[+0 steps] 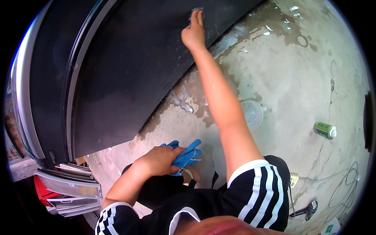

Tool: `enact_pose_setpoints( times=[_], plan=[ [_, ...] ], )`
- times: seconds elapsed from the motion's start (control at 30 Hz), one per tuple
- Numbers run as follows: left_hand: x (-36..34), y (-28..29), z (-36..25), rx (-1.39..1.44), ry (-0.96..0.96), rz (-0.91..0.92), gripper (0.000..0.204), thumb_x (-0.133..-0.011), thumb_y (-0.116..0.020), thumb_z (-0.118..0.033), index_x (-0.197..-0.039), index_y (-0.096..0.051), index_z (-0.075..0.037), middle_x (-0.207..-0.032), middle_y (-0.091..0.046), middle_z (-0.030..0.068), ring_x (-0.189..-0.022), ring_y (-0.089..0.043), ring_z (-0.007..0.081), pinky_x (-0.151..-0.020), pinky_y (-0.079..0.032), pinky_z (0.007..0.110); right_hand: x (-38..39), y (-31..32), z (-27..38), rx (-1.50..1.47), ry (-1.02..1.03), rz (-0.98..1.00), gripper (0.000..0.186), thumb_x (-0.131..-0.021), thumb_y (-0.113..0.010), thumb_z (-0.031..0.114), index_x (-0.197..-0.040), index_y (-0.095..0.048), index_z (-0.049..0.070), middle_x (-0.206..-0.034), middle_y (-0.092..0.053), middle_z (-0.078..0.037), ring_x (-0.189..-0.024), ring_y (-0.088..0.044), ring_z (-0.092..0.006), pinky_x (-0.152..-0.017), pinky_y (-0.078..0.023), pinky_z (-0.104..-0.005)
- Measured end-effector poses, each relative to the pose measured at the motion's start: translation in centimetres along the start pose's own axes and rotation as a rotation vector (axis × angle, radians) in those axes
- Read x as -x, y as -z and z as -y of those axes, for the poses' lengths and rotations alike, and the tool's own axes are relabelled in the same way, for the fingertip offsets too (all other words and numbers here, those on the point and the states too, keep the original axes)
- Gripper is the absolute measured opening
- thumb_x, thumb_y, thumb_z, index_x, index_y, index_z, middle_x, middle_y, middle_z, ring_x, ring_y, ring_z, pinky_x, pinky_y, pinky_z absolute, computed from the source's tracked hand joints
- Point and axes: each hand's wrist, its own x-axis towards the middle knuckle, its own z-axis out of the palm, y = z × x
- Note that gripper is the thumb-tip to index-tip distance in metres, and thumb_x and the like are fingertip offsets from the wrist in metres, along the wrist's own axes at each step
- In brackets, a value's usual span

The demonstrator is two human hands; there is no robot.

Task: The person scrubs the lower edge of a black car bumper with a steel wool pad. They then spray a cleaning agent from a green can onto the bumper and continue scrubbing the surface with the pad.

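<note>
black shirt [213, 201] nearest, left grip [158, 160] holds blue glove [187, 155] (crumpled).

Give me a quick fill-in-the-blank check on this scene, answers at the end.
1. The glove-like bundle in the left hand is coloured ____.
2. The outstretched hand on the dark panel is the ____ one.
3. The can on the floor is mainly ____.
4. Both black sleeves have stripes coloured ____.
Missing words: blue; right; green; white.
</note>
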Motion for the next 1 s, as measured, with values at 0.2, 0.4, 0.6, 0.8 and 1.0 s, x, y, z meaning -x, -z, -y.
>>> enact_pose_setpoints(
  times=[0.2, 0.4, 0.6, 0.8, 1.0],
  plan=[
    [-0.1, -0.3, -0.3, -0.044, -0.008, -0.046, 0.059, -0.077, -0.072, -0.026, -0.129, -0.048, -0.010, -0.097, -0.063, 0.0206, -0.094, -0.060, 0.0381, -0.084, -0.047, 0.044, -2.2, 1.2, -3.4, -0.015, -0.027, -0.015, 0.069, -0.079, -0.043, 0.002, -0.145, -0.022, -0.002, -0.153, -0.015, -0.023, -0.142, -0.019, -0.0350, -0.113, -0.017, -0.0527],
    [0.5, 0.0, 0.0, -0.013, 0.006, -0.013, 0.059, -0.077, -0.071, -0.027, -0.129, -0.048, -0.009, -0.098, -0.063, 0.0207, -0.095, -0.060, 0.0379, -0.084, -0.047, 0.043, 1.8, 0.5, 0.0, -0.004, -0.014, 0.009, 0.074, -0.082, -0.040, 0.001, -0.148, -0.009, 0.004, -0.154, -0.017, -0.019, -0.140, -0.023, -0.0360, -0.105, -0.014, -0.0704],
    [0.9, -0.3, 0.6, -0.006, 0.001, -0.003, 0.061, -0.077, -0.072, -0.028, -0.129, -0.047, -0.008, -0.098, -0.063, 0.0213, -0.095, -0.060, 0.0381, -0.084, -0.047, 0.043, 1.4, 0.0, -1.6, 0.049, -0.009, -0.011, 0.074, -0.082, -0.042, 0.002, -0.150, -0.012, 0.007, -0.156, -0.013, -0.014, -0.141, -0.021, -0.0348, -0.104, -0.013, -0.0706],
    [1.0, 0.3, 0.8, 0.003, -0.007, 0.020, 0.063, -0.077, -0.072, -0.029, -0.131, -0.047, -0.008, -0.098, -0.063, 0.0212, -0.095, -0.060, 0.0381, -0.084, -0.046, 0.043, 0.7, 0.1, -2.9, 0.071, 0.082, -0.051, 0.071, -0.082, -0.041, 0.001, -0.149, -0.020, 0.008, -0.156, -0.014, -0.014, -0.142, -0.019, -0.0345, -0.103, -0.013, -0.0725],
    [0.9, 0.1, 1.4, 0.013, -0.019, 0.031, 0.062, -0.077, -0.072, -0.029, -0.130, -0.048, -0.009, -0.099, -0.063, 0.0208, -0.096, -0.060, 0.0379, -0.085, -0.046, 0.043, 2.5, -0.4, -2.7, 0.026, 0.047, -0.027, 0.070, -0.082, -0.042, 0.001, -0.148, -0.022, 0.009, -0.155, -0.018, -0.012, -0.141, -0.023, -0.0332, -0.104, -0.017, -0.0699]
  ],
)
